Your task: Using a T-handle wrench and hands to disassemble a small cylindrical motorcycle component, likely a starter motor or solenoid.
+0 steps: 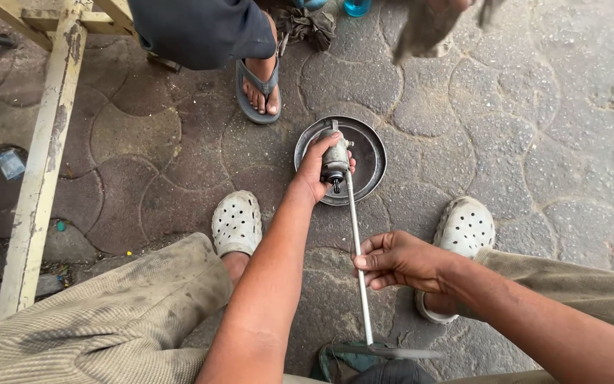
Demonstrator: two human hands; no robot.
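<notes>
Both hands are working: your left hand is clasping the small motor over the round tray, your right hand pinching the long T-wrench seated in it, loosening unfinished.

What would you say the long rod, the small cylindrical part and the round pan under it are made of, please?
The long rod looks like bright steel: thin, straight, shiny. The cylindrical part seems cast metal, dull grey and grimy. The round pan appears to be dark sheet metal with a worn, glinting rim.
</notes>
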